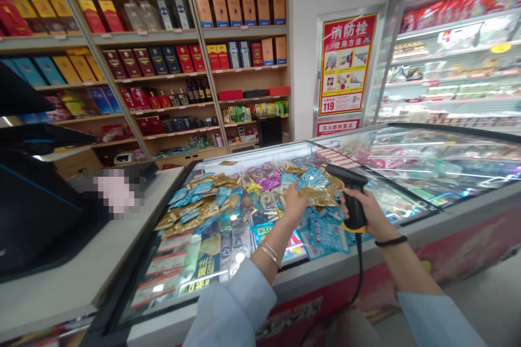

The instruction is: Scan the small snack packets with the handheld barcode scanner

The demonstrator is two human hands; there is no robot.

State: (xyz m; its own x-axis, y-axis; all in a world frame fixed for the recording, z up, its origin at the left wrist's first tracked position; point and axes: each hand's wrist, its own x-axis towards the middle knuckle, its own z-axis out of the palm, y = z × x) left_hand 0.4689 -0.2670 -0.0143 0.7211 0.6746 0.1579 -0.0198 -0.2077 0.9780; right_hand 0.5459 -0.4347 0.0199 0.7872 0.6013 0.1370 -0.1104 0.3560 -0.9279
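Observation:
My right hand [363, 207] is wrapped around the grip of a black and yellow barcode scanner [348, 176], whose cable runs down in front of the freezer. Just left of the scanner, my left hand [294, 205] grips a gold snack packet [319, 197] by its near end. Blue packets [325, 230] lie beneath and in front of it. A second heap of gold and blue packets [199, 203] is spread over the freezer's glass top at the left. Purple and yellow packages [264, 179] show between the two heaps.
The glass-topped chest freezer [407, 227] stretches to the right. A pale counter [134, 227] with a dark checkout machine [36, 206] stands at the left. Shelves [163, 78] of boxed goods line the back, and a lit display fridge [451, 65] is at the right.

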